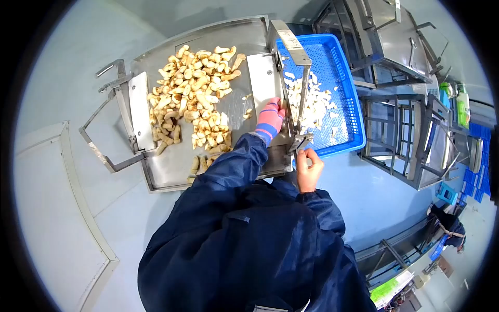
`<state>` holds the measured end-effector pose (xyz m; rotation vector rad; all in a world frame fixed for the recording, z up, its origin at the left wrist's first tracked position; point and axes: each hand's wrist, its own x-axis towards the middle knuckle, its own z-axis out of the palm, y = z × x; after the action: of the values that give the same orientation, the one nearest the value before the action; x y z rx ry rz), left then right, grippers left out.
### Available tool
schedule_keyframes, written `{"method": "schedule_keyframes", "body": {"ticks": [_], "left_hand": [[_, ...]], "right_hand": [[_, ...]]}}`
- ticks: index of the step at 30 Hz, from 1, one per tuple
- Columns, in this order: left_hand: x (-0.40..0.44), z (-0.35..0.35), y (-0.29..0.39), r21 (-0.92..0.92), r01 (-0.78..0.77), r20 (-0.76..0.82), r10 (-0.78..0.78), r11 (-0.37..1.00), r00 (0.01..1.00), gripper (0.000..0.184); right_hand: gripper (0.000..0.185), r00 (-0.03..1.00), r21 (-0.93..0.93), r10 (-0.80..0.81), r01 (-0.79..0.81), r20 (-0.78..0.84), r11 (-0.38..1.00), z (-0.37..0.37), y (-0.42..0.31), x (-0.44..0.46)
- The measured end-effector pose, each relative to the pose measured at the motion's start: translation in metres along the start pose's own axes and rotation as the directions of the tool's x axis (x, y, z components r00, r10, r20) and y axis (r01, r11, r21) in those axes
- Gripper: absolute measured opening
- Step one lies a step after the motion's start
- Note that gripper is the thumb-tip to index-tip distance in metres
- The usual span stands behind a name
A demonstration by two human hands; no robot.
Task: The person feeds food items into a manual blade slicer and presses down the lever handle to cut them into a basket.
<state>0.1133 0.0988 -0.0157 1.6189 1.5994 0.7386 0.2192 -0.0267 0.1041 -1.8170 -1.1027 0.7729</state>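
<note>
"Where are the hands?"

"The left hand point(271, 120), in a striped glove, is at the lower end of a white board point(261, 73). Its fingers are partly bent; I can't tell whether it has hold of anything. The bare right hand point(309, 170) is curled closed on the near end of a metal lever point(301, 142)."

"And the pale knobbly pieces point(200, 86)?"

"Heaped mid-tray, between 2 white boards. The heap's left side comes up against the far-left board point(140, 109)."

"Any room on the metal tray point(166, 174)?"

"A bare strip runs between heap and left hand, with a few scraps point(248, 112) on it. There's open metal along the upper rim and in the lower-left corner too."

"Right side?"

"The blue basket point(357, 127) sits just beside the tray's right edge. Small white cut bits point(316, 104) lie in it, leaving its upper end open."
</note>
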Motion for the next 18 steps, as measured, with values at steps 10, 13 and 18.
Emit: {"method": "schedule_keyframes", "body": {"ticks": [10,13,18], "left_hand": [[-0.003,0.0,0.008,-0.27,0.271,-0.054,-0.295,0.924,0.954,0.026],[0.007,0.011,-0.009,-0.251,0.251,-0.054,-0.272,0.935,0.961,0.019],[0.014,0.007,-0.001,-0.398,0.409,0.133,-0.389,0.821,0.912,0.016]], "right_hand": [[0.023,0.992,0.114,0.117,-0.121,0.043,0.986,0.001,-0.004,0.004],[0.023,1.0,0.058,0.007,-0.008,0.013,0.998,0.001,-0.006,0.002],[0.023,0.999,0.075,0.036,-0.037,0.01,0.996,0.013,0.056,-0.014]]}}
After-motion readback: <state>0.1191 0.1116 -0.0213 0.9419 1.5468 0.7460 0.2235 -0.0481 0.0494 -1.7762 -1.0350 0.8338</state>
